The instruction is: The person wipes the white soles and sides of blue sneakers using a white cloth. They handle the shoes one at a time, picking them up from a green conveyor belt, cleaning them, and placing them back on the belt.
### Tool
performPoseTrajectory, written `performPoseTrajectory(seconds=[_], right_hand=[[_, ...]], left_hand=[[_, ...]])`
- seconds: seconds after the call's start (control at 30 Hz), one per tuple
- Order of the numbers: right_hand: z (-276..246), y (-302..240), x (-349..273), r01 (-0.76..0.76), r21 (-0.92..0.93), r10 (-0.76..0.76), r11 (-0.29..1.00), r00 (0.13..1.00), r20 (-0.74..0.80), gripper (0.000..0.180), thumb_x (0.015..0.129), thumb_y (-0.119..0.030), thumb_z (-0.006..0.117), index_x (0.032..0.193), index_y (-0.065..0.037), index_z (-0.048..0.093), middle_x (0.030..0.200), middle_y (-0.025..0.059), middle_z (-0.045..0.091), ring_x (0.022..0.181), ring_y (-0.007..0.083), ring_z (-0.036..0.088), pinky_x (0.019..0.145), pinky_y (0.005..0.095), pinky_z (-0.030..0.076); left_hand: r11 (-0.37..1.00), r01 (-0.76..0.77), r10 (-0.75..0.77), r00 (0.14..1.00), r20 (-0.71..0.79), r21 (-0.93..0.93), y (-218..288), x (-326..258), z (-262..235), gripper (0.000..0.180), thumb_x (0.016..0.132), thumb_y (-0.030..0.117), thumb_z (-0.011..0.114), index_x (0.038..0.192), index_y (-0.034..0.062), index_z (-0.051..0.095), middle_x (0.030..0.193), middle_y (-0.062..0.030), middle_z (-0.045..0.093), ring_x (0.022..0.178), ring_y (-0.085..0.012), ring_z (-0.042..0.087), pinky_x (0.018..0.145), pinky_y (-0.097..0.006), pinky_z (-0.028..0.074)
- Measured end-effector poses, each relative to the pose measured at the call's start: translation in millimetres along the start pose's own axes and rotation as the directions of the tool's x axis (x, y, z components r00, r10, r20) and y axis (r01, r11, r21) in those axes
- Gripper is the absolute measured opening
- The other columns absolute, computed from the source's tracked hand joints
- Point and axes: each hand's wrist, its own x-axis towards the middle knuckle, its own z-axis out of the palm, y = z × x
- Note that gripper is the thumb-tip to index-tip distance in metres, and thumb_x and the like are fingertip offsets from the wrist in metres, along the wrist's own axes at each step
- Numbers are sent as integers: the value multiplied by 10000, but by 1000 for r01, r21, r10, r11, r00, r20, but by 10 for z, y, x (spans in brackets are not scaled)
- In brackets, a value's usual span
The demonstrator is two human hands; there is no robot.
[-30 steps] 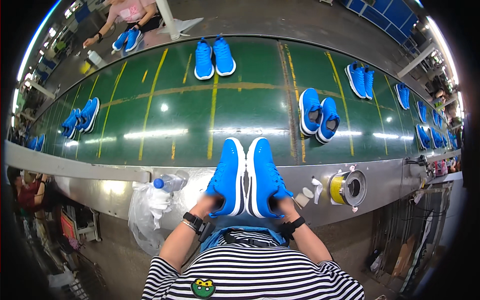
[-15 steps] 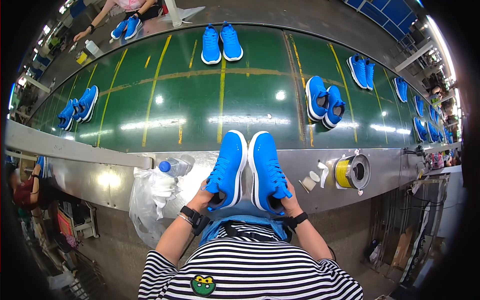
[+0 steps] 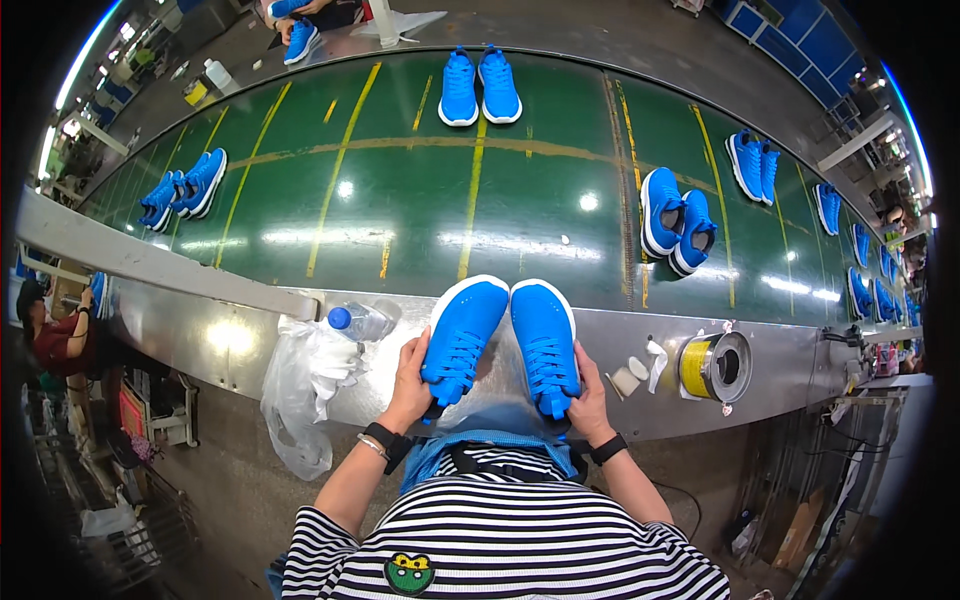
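The left forearm [image 3: 350, 490] slanted up and rightward from the lower part of the frame, while the right forearm [image 3: 636, 487] slanted up and leftward, mirroring it. Just below the frame's centre, the left hand [image 3: 407, 388] and right hand [image 3: 590, 403] stood apart at nearly equal height, each closed in a grip, some fingers hidden.

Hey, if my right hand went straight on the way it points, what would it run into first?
Beyond the blue sneaker it holds, your right hand would cross the metal ledge and probably meet the green conveyor belt first, though its height is unclear, so it might pass above.
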Motion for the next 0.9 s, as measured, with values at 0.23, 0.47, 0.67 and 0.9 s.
performPoseTrajectory(seconds=[0.23,0.47,0.67,0.9], right_hand=[[8,-115,1,57,-154,-60,986,998,-14,729,605,32,505,1308,-83,350,1199,175,423,1119,329,419,972,361,319],[92,-99,-1,71,-203,-78,977,997,-27,748,579,24,482,1307,-84,347,1208,178,409,1132,347,389,988,379,292],[193,-212,11,70,-311,-86,948,996,-39,769,566,-19,547,1304,-81,341,1195,179,409,1116,352,384,971,404,290],[503,-172,144,4,-430,-2,903,1000,3,933,605,-291,758,1335,-36,235,1203,207,389,1106,327,405,926,392,334]], left_hand=[[992,-57,64,996,-65,110,1,-34,19,790,638,-35,613,1348,117,300,1149,-180,377,1064,-329,416,919,-356,362],[978,-110,130,986,-103,179,17,-33,-67,828,598,-45,620,1345,117,301,1162,-198,362,1072,-353,391,937,-383,336],[941,-138,169,983,-76,308,-16,-40,-143,871,561,1,655,1337,58,265,1153,-221,347,1062,-377,365,921,-432,327],[919,-8,-1,1000,24,394,92,2,122,975,588,337,772,1307,-33,228,1136,-241,331,1014,-382,369,856,-438,355]])
